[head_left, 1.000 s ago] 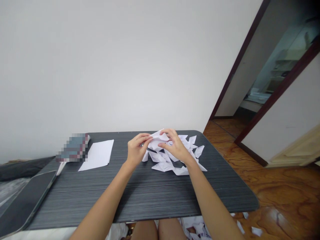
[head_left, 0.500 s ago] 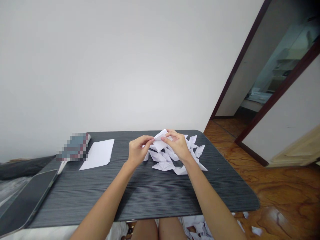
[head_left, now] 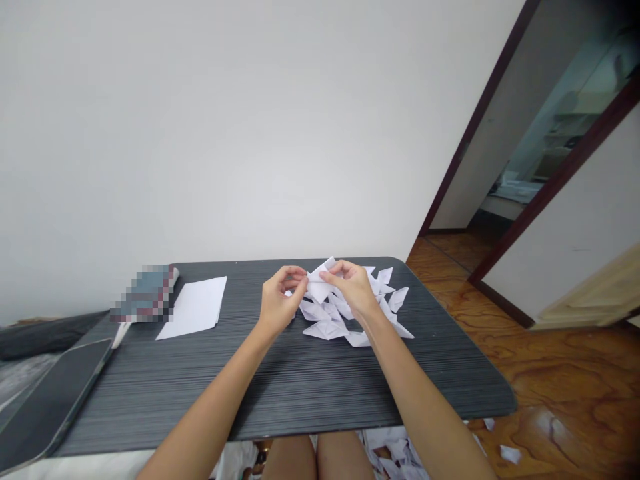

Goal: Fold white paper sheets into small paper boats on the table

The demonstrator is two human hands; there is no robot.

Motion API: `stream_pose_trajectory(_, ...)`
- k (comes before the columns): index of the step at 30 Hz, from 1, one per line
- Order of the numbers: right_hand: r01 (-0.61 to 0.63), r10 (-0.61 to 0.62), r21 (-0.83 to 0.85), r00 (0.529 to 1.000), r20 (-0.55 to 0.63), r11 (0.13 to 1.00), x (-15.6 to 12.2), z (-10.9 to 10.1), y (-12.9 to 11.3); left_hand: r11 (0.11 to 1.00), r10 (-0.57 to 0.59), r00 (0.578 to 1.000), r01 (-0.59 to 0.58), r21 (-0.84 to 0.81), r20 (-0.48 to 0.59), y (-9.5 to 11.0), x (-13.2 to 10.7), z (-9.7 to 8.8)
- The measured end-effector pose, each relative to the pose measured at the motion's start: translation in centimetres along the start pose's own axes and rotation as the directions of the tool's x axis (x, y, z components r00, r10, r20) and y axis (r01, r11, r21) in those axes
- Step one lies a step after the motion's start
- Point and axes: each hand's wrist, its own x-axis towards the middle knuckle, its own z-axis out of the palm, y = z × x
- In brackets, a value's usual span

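Note:
A small folded sheet of white paper (head_left: 320,288) is held up between my two hands above the dark table. My left hand (head_left: 283,297) pinches its left corner between thumb and fingertips. My right hand (head_left: 353,287) grips the other side, the thumb pressed flat on the front and the fingers behind. Beneath and behind the hands lies a loose cluster of folded white paper pieces (head_left: 327,327) with pointed ends. My right hand and forearm hide part of that cluster.
On the left of the table (head_left: 190,387) lie a stack of white paper sheets (head_left: 196,307), a blurred-out book-like item (head_left: 147,293) and a dark tablet-like slab (head_left: 57,400). A white wall rises behind. Paper scraps (head_left: 510,455) lie on the wooden floor to the right.
My left fingers have shifted slightly and curl more at the paper's left corner. My right hand keeps its hold, with the thumb moved a little left. The view has tilted slightly.

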Motion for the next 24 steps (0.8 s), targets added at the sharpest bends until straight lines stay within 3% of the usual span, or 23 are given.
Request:
stream_pose_trajectory(7, 0.002, -0.002, 0.007, 1.0, 0.029, 1.0, -0.1, 0.1, 0.1, 0.985, -0.14, 0.984, 0.15, -0.086, 0.111, 0.6, 0.3, 0.0)
stream_pose_trajectory(14, 0.085, -0.085, -0.002, 0.996, -0.038, 0.996, 0.1, 0.1, 0.6, 0.988, -0.102, 0.991, 0.112, -0.109, 0.087, 0.5, 0.4, 0.0)
stream_pose_trajectory(17, 0.061, -0.061, 0.046, 0.998, -0.015, 0.997, 0.1, 0.0, 0.6, 0.994, -0.082, 0.989, 0.09, -0.06, 0.126, 0.4, 0.7, -0.4)
stream_pose_trajectory(20, 0.027, -0.027, 0.09, 1.0, 0.003, 0.996, 0.1, -0.2, 0.4, 0.993, 0.054, 0.964, -0.08, 0.089, 0.259, 0.5, 0.9, -1.2)
stream_pose_trajectory(24, -0.073, 0.069, 0.135, 0.997, 0.03, 0.988, 0.3, -0.5, 0.1, 0.896, 0.251, 0.847, -0.386, 0.219, 0.468, 1.0, 0.8, -2.4)
